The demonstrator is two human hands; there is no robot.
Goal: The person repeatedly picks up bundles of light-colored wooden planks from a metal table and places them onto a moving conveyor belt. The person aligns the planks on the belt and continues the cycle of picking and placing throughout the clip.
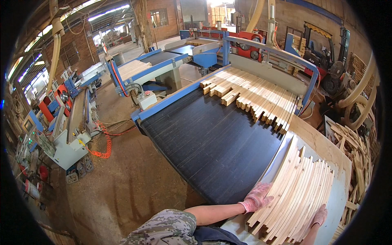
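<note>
A side-by-side row of pale wooden strips lies on a smooth grey metal surface in front of me, their ends uneven. My left hand, in a pink-and-white work glove, presses on the row's left edge near its close end. On the opposite edge my right hand, gloved alike, has its fingers along the outermost strip. The row is held between both hands; part of each hand's grip is hidden. Beyond, a second batch of wooden strips rests on a black conveyor belt.
A blue frame arches over the belt's far part. Scrap wood is heaped at the right, beside a plywood board. Another machine with an orange coiled hose stands left. A forklift is parked at the back right.
</note>
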